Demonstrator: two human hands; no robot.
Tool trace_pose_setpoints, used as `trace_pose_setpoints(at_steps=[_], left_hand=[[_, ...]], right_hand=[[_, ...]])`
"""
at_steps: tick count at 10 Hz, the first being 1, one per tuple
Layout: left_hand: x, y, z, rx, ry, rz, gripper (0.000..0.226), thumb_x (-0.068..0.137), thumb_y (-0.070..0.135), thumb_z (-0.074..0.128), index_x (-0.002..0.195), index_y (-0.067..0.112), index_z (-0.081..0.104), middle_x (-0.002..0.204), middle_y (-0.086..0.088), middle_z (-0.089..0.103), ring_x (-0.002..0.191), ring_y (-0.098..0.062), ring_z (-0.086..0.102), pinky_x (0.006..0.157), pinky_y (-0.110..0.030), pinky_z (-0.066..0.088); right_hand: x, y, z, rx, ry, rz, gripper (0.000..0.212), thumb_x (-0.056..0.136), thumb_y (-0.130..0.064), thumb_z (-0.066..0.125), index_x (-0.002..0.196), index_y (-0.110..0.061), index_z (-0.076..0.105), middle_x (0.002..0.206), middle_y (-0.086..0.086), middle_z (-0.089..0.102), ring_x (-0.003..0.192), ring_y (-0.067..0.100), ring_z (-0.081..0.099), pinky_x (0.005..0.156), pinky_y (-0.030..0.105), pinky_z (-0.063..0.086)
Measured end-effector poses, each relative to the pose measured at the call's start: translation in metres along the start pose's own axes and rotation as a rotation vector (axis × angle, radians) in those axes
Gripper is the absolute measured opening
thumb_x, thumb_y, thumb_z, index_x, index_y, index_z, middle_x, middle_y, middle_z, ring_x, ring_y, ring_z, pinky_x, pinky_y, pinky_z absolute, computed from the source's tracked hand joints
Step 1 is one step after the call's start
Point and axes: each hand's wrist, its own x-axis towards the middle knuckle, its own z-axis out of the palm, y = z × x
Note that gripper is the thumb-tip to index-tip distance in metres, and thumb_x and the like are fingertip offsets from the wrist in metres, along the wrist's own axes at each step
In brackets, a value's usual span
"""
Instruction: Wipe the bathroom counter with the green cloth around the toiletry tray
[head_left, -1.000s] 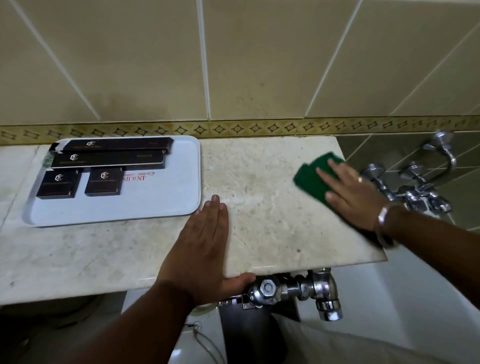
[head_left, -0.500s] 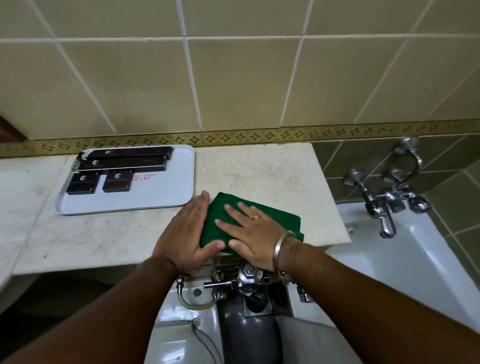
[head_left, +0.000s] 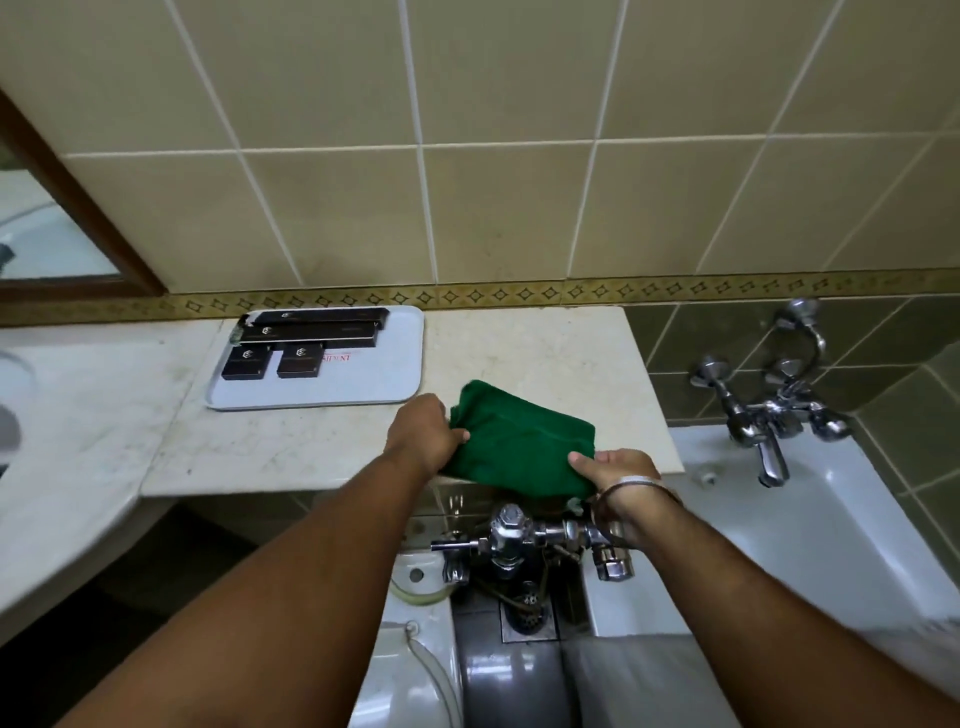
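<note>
1. Tray (head_left: 384, 382): it lies flat at the far left of the table (head_left: 260, 447), against the wall. Four dark boxes (head_left: 306, 340) rest on its far left part. The tray is apart from the cloth.
2. Left hand (head_left: 423, 434): it is closed on the left edge of the cloth, with the fingers curled round a bunched fold.
3. Cloth (head_left: 519, 449): it is green and stretched between both hands over the near edge of the table, right of the tray. It creases and sags, so judge it soft, light and limp. It will not hold a shape unaided.
4. Right hand (head_left: 615, 470): it pinches the near right corner of the cloth, with the thumb on top.
5. Handling: grip the cloth at the edges or corners to refold it, then press a flat palm on the pad to wipe.
6. Taps (head_left: 763, 410): they stand on the right wall above the bath, well apart from the cloth.
</note>
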Motion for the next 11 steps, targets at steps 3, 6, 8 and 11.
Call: trace_pose_setpoints(at_steps=[3,6,8,11], left_hand=[[-0.099,-0.098,-0.077,-0.554,-0.030,0.018,0.015,0.093,0.020,0.063,0.103,0.010,0.067,0.100,-0.005,0.070,0.094,-0.020,0.066,0.083,-0.039,0.054],[-0.248,-0.337,-0.241,-0.930,0.307,-0.248,0.018,0.097,0.008,0.056,0.112,0.004,0.066,0.102,-0.013,0.073,0.081,-0.019,0.071,0.066,-0.024,0.059],[-0.293,-0.493,-0.304,-0.798,0.475,-0.460,0.023,0.093,0.011,0.064,0.113,-0.001,0.067,0.108,-0.018,0.071,0.090,-0.026,0.069,0.076,-0.028,0.058],[-0.271,-0.566,-0.302,-0.209,0.474,-0.621,0.048,0.089,0.029,0.066,0.134,0.015,0.054,0.132,-0.010,0.062,0.116,-0.030,0.060,0.100,-0.042,0.048]], right_hand=[[-0.077,-0.058,0.047,0.065,-0.236,-0.039,0.011,0.082,-0.002,0.070,0.074,-0.005,0.063,0.068,0.012,0.071,0.055,0.020,0.067,0.048,0.024,0.051],[-0.211,-0.113,0.317,-0.205,-0.577,-0.092,0.014,0.077,-0.007,0.069,0.063,-0.009,0.066,0.044,-0.001,0.060,0.040,0.012,0.055,0.041,0.021,0.041],[-0.279,-0.093,0.505,-0.376,-0.593,-0.185,0.018,0.059,-0.025,0.071,0.063,-0.007,0.071,0.063,0.005,0.071,0.062,0.025,0.070,0.062,0.038,0.057],[-0.285,-0.084,0.542,-0.769,-0.372,-0.387,0.015,0.072,-0.017,0.065,0.081,-0.007,0.071,0.084,0.012,0.070,0.084,0.032,0.067,0.066,0.028,0.049]])
